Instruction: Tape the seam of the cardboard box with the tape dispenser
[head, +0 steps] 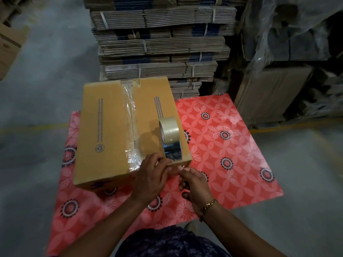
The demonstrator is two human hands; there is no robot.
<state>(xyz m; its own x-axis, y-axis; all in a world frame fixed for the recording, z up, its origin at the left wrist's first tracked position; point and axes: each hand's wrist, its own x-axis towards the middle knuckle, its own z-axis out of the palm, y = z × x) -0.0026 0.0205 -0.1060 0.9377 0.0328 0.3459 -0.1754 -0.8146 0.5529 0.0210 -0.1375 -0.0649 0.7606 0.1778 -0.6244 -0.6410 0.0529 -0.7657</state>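
A brown cardboard box [109, 130] lies on a red flowered mat [222, 145]. Clear tape runs along its middle seam [130, 115] from the far edge to the near edge. The tape dispenser [169, 138], with a roll of clear tape on a metal frame, stands on the box's near right corner. My left hand [151, 178] rests on the near edge of the box beside the dispenser's base, fingers bent. My right hand [193, 182] is just in front of the box corner, and its fingertips pinch what looks like a thin strip of clear tape between both hands.
A tall stack of strapped flat cardboard sheets [159, 43] rises just behind the box. Plastic-wrapped goods and cartons [289, 62] stand at the right. Another carton [9, 47] is at the far left. Grey concrete floor with a yellow line surrounds the mat.
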